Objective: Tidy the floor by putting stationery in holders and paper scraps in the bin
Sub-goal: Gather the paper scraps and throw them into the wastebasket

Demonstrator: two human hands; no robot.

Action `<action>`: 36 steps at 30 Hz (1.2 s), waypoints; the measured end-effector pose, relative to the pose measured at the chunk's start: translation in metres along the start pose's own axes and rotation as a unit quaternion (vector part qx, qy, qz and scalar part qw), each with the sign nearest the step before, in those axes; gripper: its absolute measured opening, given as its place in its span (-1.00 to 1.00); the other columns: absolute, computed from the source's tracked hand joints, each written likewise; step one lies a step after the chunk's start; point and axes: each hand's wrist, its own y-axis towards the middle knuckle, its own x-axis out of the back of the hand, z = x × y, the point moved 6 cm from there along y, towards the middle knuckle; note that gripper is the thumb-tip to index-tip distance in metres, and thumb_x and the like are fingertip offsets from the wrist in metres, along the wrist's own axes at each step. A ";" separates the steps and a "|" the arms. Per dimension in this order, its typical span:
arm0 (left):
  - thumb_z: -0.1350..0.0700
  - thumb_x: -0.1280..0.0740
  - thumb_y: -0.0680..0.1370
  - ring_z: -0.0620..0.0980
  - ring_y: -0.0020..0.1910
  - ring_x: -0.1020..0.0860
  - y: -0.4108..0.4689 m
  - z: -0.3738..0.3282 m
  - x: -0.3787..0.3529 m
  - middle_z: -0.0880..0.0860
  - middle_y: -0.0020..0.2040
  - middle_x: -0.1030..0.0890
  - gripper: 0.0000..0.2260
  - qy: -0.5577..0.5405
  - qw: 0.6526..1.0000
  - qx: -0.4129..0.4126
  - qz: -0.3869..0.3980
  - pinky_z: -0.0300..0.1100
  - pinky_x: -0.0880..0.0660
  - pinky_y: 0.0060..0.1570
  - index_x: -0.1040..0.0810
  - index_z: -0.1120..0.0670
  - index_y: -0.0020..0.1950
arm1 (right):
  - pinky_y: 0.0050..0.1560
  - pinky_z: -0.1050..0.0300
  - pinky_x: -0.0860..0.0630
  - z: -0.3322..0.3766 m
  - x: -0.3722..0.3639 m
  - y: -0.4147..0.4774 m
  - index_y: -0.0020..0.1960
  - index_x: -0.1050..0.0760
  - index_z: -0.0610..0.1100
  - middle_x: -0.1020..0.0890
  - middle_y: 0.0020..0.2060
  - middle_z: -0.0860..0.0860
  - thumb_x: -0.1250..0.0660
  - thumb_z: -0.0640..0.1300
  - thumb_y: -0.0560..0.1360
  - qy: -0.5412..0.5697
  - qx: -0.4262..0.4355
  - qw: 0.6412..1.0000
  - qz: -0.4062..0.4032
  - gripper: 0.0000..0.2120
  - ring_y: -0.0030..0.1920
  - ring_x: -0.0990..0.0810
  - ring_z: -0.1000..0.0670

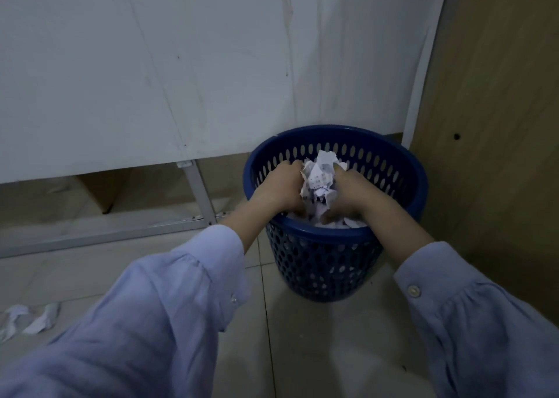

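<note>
I have my left hand and right hand clenched around a crumpled paper wad inside the blue bin, while several paper scraps left of the bin await collection.

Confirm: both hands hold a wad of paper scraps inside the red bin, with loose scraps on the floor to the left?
The bin is blue, not red; the head view shows it. The rest holds: left hand and right hand hold the wad of paper scraps inside it, with loose scraps on the floor to the left.
</note>
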 end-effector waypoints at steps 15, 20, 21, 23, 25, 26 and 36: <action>0.14 -0.50 0.36 0.18 0.16 -0.44 -0.011 -0.007 0.006 0.18 0.27 -0.33 -0.44 0.032 0.999 0.016 -0.003 0.06 -0.52 0.09 -0.36 0.18 0.28 | 0.46 -0.31 0.07 0.000 0.007 -0.005 0.41 0.56 0.23 0.40 0.50 -0.05 -0.65 -0.13 0.17 0.041 -0.064 0.997 -0.029 0.45 0.51 0.28 -0.27; 0.15 -0.34 0.49 0.15 0.10 -0.46 -0.021 -0.016 0.030 0.17 0.21 -0.41 -0.71 -0.007 0.990 0.013 -0.138 -0.05 -0.45 -0.10 -0.43 0.20 0.16 | 0.45 -0.36 0.18 0.005 0.017 -0.009 0.50 0.38 0.19 0.28 0.54 -0.07 -0.57 -0.01 0.29 0.035 0.001 0.994 -0.104 0.23 0.52 0.27 -0.23; 0.14 -0.33 0.48 0.15 0.10 -0.47 -0.024 -0.016 0.035 0.17 0.22 -0.42 -0.71 -0.015 0.988 0.007 -0.153 -0.04 -0.45 -0.07 -0.45 0.20 0.16 | 0.43 -0.40 0.16 0.008 0.022 -0.010 0.50 0.34 0.21 0.26 0.55 -0.04 -0.54 0.00 0.32 0.029 0.007 0.992 -0.123 0.17 0.52 0.26 -0.23; 0.09 -0.34 0.47 0.16 0.19 -0.44 -0.029 -0.014 0.044 0.16 0.29 -0.41 -0.64 -0.011 0.985 -0.016 -0.169 -0.01 -0.42 0.10 -0.45 0.19 0.22 | 0.42 -0.43 0.15 0.014 0.033 -0.011 0.51 0.29 0.23 0.23 0.55 -0.03 -0.51 0.02 0.34 0.008 0.020 0.988 -0.155 0.11 0.52 0.26 -0.23; 0.06 -0.35 0.46 0.15 0.31 -0.37 -0.037 -0.010 0.059 0.16 0.38 -0.35 -0.55 0.001 0.983 -0.036 -0.179 0.00 -0.31 0.29 -0.40 0.17 0.31 | 0.42 -0.41 0.14 0.020 0.046 -0.012 0.52 0.26 0.21 0.20 0.55 -0.03 -0.50 0.03 0.35 0.001 0.022 0.986 -0.166 0.08 0.52 0.24 -0.24; 0.05 -0.34 0.46 0.15 0.36 -0.33 -0.043 -0.006 0.068 0.16 0.42 -0.31 -0.51 0.005 0.982 -0.040 -0.187 0.00 -0.27 0.34 -0.36 0.17 0.35 | 0.43 -0.39 0.14 0.023 0.051 -0.012 0.52 0.25 0.21 0.19 0.56 -0.04 -0.50 0.04 0.35 -0.001 0.024 0.985 -0.171 0.07 0.52 0.22 -0.23; -0.05 -0.36 0.44 0.17 0.41 -0.26 -0.139 0.122 0.157 0.15 0.49 -0.17 -0.36 0.083 0.973 0.050 -0.208 0.04 -0.25 0.36 -0.25 0.14 0.43 | 0.47 -0.14 0.09 0.178 0.027 -0.040 0.54 0.07 0.09 0.04 0.55 -0.14 -0.42 -0.04 0.44 0.008 0.206 0.955 -0.212 -0.13 0.53 0.09 -0.19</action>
